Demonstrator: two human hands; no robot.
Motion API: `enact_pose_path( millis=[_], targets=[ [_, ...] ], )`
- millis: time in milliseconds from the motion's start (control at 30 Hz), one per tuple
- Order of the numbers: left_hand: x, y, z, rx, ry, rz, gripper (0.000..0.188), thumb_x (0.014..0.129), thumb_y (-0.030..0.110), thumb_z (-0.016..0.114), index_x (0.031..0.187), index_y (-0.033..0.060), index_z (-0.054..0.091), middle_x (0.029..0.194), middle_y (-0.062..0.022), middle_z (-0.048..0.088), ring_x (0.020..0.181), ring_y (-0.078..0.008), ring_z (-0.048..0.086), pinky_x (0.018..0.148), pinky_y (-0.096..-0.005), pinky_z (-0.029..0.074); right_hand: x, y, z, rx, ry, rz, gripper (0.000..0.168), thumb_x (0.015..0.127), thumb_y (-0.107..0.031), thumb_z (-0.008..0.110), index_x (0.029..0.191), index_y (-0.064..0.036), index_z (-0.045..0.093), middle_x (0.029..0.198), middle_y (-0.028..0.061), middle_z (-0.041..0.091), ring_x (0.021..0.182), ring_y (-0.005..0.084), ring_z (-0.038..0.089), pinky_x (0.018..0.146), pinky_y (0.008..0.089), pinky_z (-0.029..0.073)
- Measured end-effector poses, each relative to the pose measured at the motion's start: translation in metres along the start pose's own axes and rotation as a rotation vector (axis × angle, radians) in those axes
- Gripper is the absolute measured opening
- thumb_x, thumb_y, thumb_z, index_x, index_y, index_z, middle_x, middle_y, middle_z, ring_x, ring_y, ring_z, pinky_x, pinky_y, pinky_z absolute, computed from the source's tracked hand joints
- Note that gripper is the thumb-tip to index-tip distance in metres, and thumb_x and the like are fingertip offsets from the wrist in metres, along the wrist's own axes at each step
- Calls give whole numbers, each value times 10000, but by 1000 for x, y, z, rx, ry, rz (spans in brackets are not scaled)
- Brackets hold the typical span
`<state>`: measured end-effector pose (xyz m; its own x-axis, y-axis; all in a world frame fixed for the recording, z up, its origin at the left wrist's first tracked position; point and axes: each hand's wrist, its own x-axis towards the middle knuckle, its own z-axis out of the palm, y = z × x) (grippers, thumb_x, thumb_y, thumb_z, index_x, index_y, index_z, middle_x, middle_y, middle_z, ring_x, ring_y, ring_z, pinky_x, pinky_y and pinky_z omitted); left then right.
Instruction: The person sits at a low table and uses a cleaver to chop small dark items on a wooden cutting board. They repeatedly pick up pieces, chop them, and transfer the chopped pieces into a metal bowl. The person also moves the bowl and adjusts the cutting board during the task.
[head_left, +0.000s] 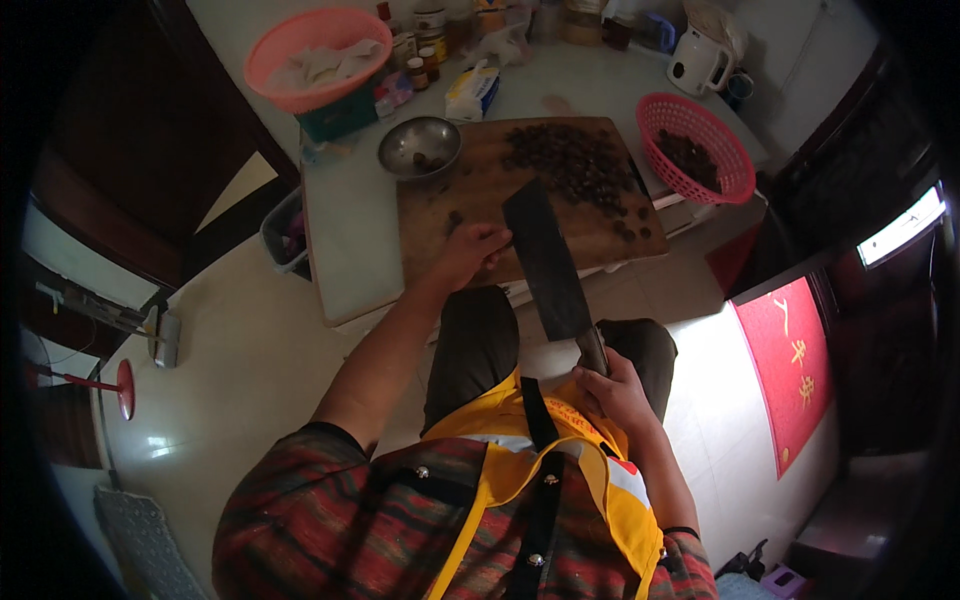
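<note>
My right hand (619, 390) grips the handle of a Chinese cleaver (550, 262), its broad dark blade raised towards the cutting board. My left hand (478, 253) is over the near part of the wooden cutting board (472, 195), fingers bent close to the blade's left edge. Whether they touch the blade or pinch something small is unclear. A pile of small dark brown nuts (574, 161), chestnuts by their look, covers the board's far right. One dark piece (454, 217) lies just beyond my left hand. At the board's far left, a steel bowl (420, 148) holds a few brown pieces.
A pink plastic basket (694, 150) with brown pieces stands at the table's right. Back left, a pink colander (319, 56) sits on a green container (341, 116). A tissue pack (472, 90), jars and a white kettle (701, 56) line the back. My knees are below the near edge.
</note>
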<state>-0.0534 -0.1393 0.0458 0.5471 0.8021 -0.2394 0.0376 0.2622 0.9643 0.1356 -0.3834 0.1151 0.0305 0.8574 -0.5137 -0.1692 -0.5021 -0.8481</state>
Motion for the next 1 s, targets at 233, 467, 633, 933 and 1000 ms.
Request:
enact_pose_path(
  millis=[233, 467, 633, 933, 1000],
  targets=[
    [1, -27, -2, -545, -113, -79, 197, 912, 229, 599, 973, 41, 599, 801, 1, 566, 664, -74, 518, 596, -225, 460, -1, 11, 0, 112, -25, 25, 106, 892, -119, 594, 874, -66, 505, 638, 17, 513, 441, 80, 443, 415, 211, 341],
    [7, -25, 20, 121, 172, 205, 184, 906, 196, 597, 1000, 38, 598, 827, -42, 595, 706, -133, 559, 655, -285, 482, 1, 15, -4, 309, 157, -51, 115, 892, -152, 580, 890, -92, 482, 659, 18, 502, 444, 87, 435, 379, 214, 318],
    [24, -25, 18, 826, 302, 430, 243, 847, 198, 663, 1027, 43, 614, 935, -113, 613, 869, -257, 583, 777, -368, 471, 2, 25, -7, 296, 149, -57, 122, 890, -141, 587, 888, -71, 486, 649, 27, 517, 428, 88, 435, 376, 217, 323],
    [22, -35, 2, 969, 439, 560, 240, 839, 195, 662, 1005, 27, 616, 987, -145, 557, 910, -303, 552, 802, -386, 453, 10, 30, 1, 143, 88, -74, 151, 887, -143, 595, 833, -57, 482, 611, 21, 512, 419, 84, 442, 375, 223, 328],
    [19, -36, 0, 872, 455, 581, 216, 856, 175, 646, 1005, 23, 613, 966, -142, 552, 889, -283, 556, 788, -364, 456, 14, 24, 6, 80, 86, -87, 154, 883, -143, 597, 827, -54, 485, 607, 12, 509, 433, 84, 448, 391, 226, 334]
  ],
)
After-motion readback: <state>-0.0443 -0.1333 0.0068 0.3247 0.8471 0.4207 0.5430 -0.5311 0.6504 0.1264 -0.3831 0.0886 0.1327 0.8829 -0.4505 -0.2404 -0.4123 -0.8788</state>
